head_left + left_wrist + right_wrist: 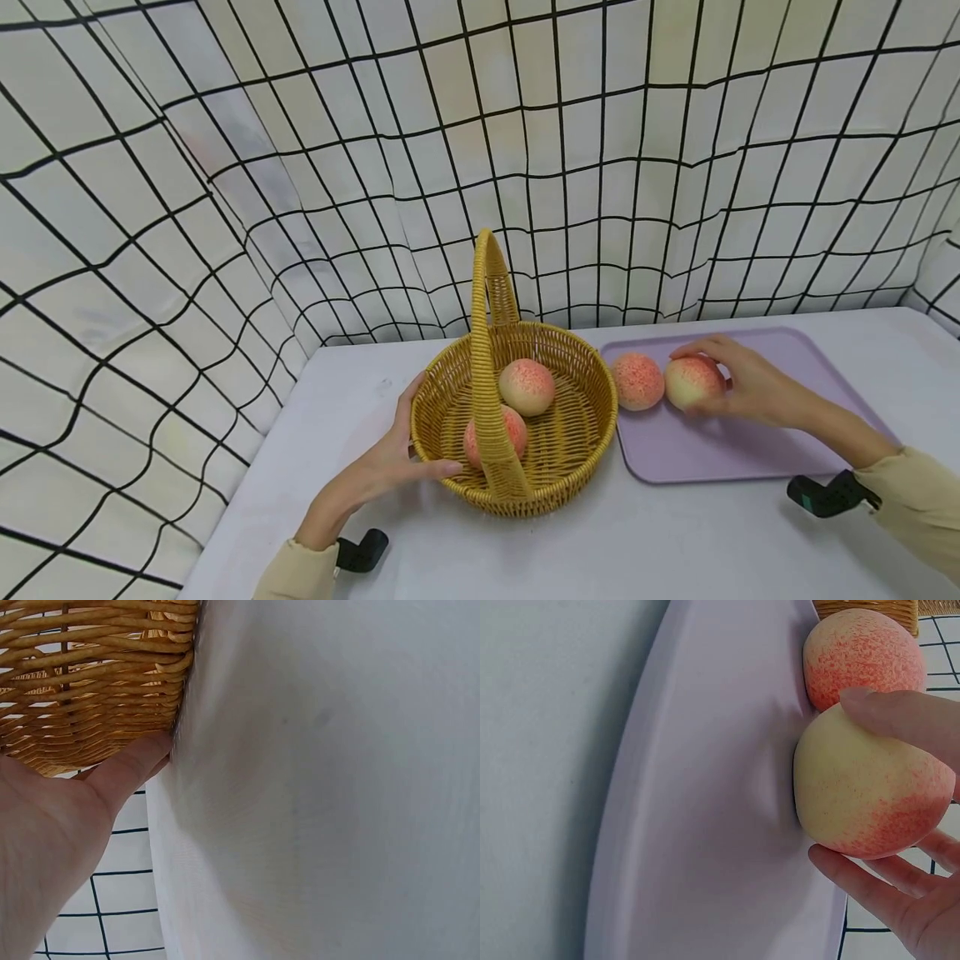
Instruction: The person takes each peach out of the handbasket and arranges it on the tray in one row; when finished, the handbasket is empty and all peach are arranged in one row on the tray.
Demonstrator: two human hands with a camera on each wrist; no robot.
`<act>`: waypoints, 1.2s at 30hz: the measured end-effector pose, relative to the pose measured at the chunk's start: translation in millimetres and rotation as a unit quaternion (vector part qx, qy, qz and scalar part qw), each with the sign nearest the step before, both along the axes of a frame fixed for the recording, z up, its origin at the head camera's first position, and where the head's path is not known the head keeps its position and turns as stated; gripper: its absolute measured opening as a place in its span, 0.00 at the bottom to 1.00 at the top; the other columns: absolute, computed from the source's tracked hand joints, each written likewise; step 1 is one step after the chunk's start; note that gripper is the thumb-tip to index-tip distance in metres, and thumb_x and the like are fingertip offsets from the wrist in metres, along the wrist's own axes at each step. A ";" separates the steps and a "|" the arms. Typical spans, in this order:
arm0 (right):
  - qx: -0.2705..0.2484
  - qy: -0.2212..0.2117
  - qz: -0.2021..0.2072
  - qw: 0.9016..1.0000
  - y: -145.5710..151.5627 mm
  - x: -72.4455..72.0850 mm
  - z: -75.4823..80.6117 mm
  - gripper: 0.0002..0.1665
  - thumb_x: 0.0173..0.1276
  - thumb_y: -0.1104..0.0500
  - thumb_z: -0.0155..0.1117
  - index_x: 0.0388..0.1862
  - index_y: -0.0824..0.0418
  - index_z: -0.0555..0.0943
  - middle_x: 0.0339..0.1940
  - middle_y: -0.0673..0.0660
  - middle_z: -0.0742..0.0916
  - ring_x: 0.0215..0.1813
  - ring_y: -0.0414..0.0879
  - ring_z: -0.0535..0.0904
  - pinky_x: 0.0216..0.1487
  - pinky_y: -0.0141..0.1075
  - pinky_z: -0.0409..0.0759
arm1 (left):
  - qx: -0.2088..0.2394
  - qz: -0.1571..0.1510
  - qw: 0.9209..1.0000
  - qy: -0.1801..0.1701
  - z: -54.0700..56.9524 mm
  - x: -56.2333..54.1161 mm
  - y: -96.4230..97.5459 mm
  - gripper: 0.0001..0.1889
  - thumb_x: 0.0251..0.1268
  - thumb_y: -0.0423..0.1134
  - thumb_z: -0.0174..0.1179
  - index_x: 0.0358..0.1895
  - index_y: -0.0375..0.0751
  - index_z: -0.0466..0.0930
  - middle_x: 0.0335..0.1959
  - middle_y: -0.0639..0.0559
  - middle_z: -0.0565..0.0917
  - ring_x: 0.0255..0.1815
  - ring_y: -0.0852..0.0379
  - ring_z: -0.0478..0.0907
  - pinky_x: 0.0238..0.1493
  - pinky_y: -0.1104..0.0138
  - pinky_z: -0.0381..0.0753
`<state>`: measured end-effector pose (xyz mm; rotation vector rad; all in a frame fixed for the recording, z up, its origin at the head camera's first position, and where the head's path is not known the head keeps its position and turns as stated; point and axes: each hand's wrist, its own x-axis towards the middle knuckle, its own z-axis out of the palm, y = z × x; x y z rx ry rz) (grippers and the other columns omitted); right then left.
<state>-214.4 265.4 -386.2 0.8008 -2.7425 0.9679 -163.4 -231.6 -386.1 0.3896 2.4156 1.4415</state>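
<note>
A right hand (pixel 750 393) pinches a peach (pixel 692 382) over a lilac tray (pixel 720 457) as I follow from a distance, thumb and fingers curled round opposite sides of the fruit. From my right wrist view the thumb lies across its pale upper side; I cannot tell whether the peach has left the tray. A second peach (pixel 637 383) sits just beside it at the tray's left end. At my left, the left hand (pixel 392 457) has thumb and fingers spread apart, touching the outside of a wicker basket (pixel 572 482); in my left wrist view a fingertip reaches its base. Two more peaches (pixel 527 387) lie inside, one partly hidden behind the tall handle (pixel 481 333).
</note>
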 end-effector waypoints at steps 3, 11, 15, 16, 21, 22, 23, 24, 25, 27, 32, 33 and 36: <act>0.005 0.010 -0.004 1.000 0.0 -1.5 0.9 0.42 0.48 0.58 0.90 0.63 0.61 0.81 0.57 0.62 0.81 0.51 0.52 0.75 0.41 0.36 0.78 | 0.000 -0.001 1.000 0.001 0.2 -1.2 0.7 0.71 0.55 0.53 0.78 0.85 0.55 0.23 0.86 0.36 0.39 0.84 0.33 0.45 0.78 0.35 0.50; 0.006 0.022 -0.001 1.000 -0.2 -5.5 -2.6 0.42 0.49 0.59 0.89 0.64 0.62 0.80 0.57 0.63 0.80 0.49 0.52 0.75 0.41 0.37 0.77 | 0.003 0.000 1.000 0.000 -2.2 -1.6 -0.5 0.71 0.56 0.52 0.78 0.85 0.55 0.23 0.86 0.36 0.38 0.84 0.33 0.45 0.78 0.35 0.50; 0.010 0.041 0.006 0.999 -1.3 -5.1 -2.1 0.42 0.50 0.59 0.88 0.65 0.63 0.80 0.57 0.64 0.80 0.53 0.55 0.77 0.47 0.47 0.79 | 0.004 -0.003 1.000 0.008 -2.8 -2.1 -0.7 0.71 0.56 0.52 0.78 0.85 0.55 0.23 0.86 0.36 0.38 0.84 0.33 0.45 0.78 0.35 0.49; 0.007 0.047 0.008 0.999 -2.6 -4.7 -1.0 0.42 0.50 0.60 0.88 0.65 0.63 0.79 0.58 0.64 0.79 0.54 0.57 0.77 0.50 0.52 0.80 | 0.004 -0.003 1.000 0.008 -3.0 -2.1 -0.8 0.71 0.56 0.52 0.78 0.85 0.54 0.23 0.86 0.36 0.38 0.84 0.33 0.45 0.78 0.35 0.49; -0.018 0.080 0.018 0.996 -25.7 4.3 18.0 0.39 0.54 0.65 0.85 0.65 0.60 0.79 0.62 0.63 0.77 0.63 0.61 0.75 0.58 0.63 0.77 | 0.004 -0.003 1.000 0.010 -3.6 -1.8 -1.7 0.71 0.55 0.52 0.78 0.85 0.54 0.23 0.86 0.36 0.37 0.84 0.33 0.44 0.78 0.35 0.48; -0.024 0.087 0.022 0.996 -34.0 6.8 23.8 0.38 0.54 0.66 0.84 0.65 0.60 0.79 0.63 0.62 0.77 0.64 0.61 0.75 0.58 0.62 0.77 | 0.004 -0.003 1.000 0.011 -3.6 -2.0 -2.0 0.71 0.55 0.52 0.78 0.85 0.54 0.23 0.86 0.36 0.37 0.84 0.33 0.44 0.78 0.35 0.48; -0.027 0.092 0.028 0.995 -43.0 9.3 29.7 0.38 0.54 0.67 0.83 0.65 0.59 0.79 0.63 0.61 0.77 0.64 0.60 0.75 0.58 0.61 0.78 | 0.004 -0.003 1.000 0.011 -3.5 -2.1 -2.2 0.71 0.55 0.52 0.78 0.85 0.55 0.23 0.86 0.36 0.37 0.84 0.33 0.44 0.78 0.35 0.48; -0.032 0.097 0.039 0.994 -52.3 11.6 35.0 0.38 0.55 0.68 0.83 0.65 0.59 0.79 0.64 0.61 0.77 0.64 0.60 0.75 0.58 0.61 0.79 | 0.004 -0.003 1.000 0.011 -3.5 -2.2 -2.4 0.71 0.55 0.53 0.78 0.85 0.55 0.23 0.86 0.37 0.37 0.84 0.33 0.44 0.78 0.35 0.48; -0.035 0.101 0.049 0.993 -62.1 14.1 39.8 0.38 0.56 0.68 0.83 0.65 0.59 0.79 0.65 0.60 0.77 0.66 0.60 0.75 0.58 0.60 0.80 | 0.005 -0.003 1.000 0.010 -3.4 -2.3 -2.5 0.71 0.55 0.53 0.78 0.85 0.55 0.23 0.86 0.37 0.37 0.84 0.33 0.43 0.78 0.35 0.49; -0.045 0.105 0.074 0.991 -82.4 18.3 46.0 0.38 0.56 0.67 0.83 0.66 0.58 0.78 0.66 0.58 0.77 0.67 0.59 0.76 0.60 0.59 0.80 | 0.008 -0.004 1.000 0.009 -3.4 -2.4 -2.4 0.71 0.55 0.53 0.78 0.85 0.55 0.23 0.86 0.37 0.37 0.84 0.33 0.43 0.78 0.35 0.48; -0.061 0.098 0.155 0.981 -134.3 28.1 52.6 0.36 0.60 0.65 0.82 0.67 0.57 0.77 0.67 0.55 0.77 0.70 0.54 0.75 0.65 0.56 0.79 | 0.012 -0.005 1.000 0.005 -4.2 -2.5 -1.3 0.71 0.56 0.52 0.78 0.85 0.55 0.22 0.86 0.37 0.37 0.85 0.33 0.43 0.78 0.35 0.47; -0.062 0.092 0.170 0.979 -143.7 29.5 53.1 0.36 0.61 0.64 0.82 0.67 0.56 0.78 0.67 0.54 0.77 0.70 0.53 0.75 0.65 0.54 0.79 | 0.011 -0.005 1.000 0.005 -4.1 -2.4 -1.3 0.71 0.56 0.52 0.78 0.85 0.55 0.22 0.86 0.37 0.37 0.85 0.34 0.43 0.78 0.35 0.47; -0.063 0.057 0.209 0.974 -167.0 30.2 52.3 0.33 0.62 0.62 0.81 0.65 0.56 0.79 0.67 0.53 0.77 0.70 0.50 0.75 0.67 0.50 0.78 | 0.012 -0.007 1.000 0.004 -4.0 -3.1 -0.2 0.71 0.56 0.52 0.78 0.85 0.54 0.22 0.86 0.37 0.36 0.85 0.34 0.42 0.78 0.35 0.47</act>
